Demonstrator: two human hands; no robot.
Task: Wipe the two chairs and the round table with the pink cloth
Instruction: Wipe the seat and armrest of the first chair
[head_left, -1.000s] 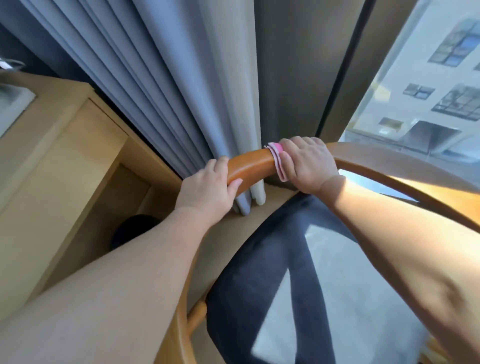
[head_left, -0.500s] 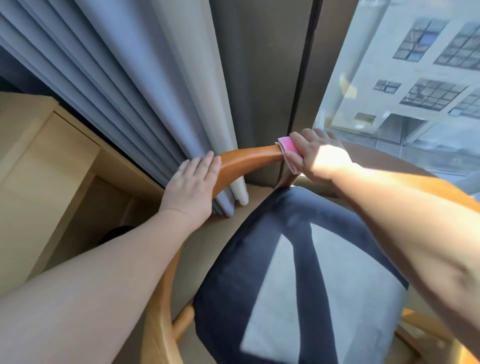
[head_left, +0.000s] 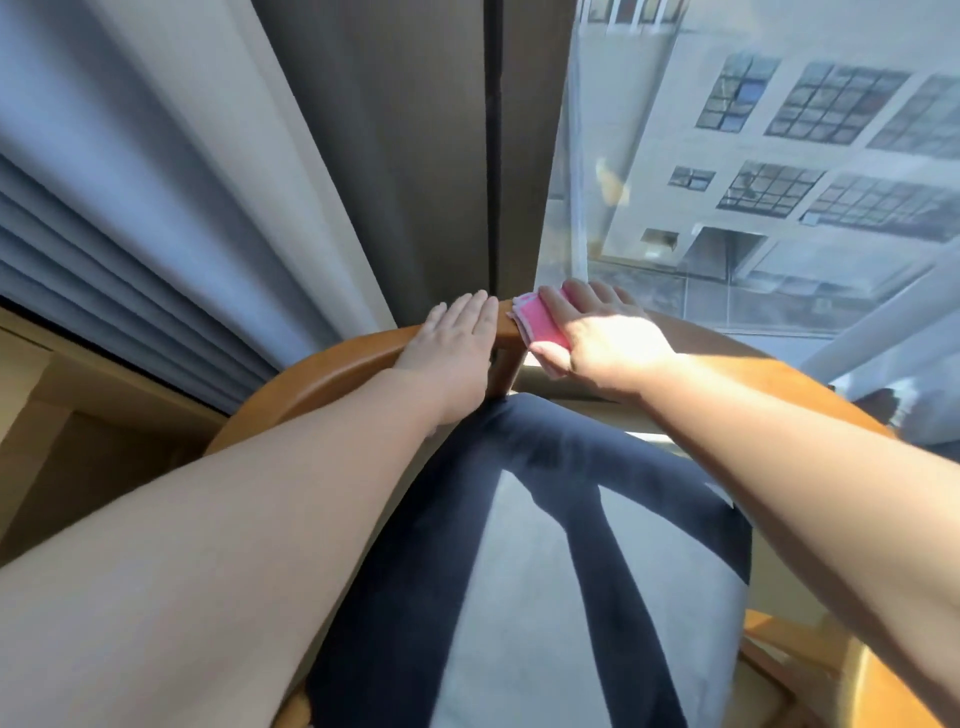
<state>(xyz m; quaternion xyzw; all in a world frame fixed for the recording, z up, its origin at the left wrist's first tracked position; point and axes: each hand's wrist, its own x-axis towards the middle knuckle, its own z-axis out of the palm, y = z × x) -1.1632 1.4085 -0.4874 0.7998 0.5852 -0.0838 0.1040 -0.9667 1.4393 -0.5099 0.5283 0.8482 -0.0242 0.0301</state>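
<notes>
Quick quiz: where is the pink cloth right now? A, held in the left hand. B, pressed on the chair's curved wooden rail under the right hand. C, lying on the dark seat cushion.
B: the right hand presses the pink cloth onto the wooden rail; the left hand lies bare beside it.

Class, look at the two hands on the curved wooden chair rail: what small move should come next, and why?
Probably slide the right hand, gripping the folded pink cloth, rightward along the curved orange-brown wooden chair rail. The flat left hand steadies the rail just left of the cloth, while the sunlit stretch lies open to the right.
</notes>
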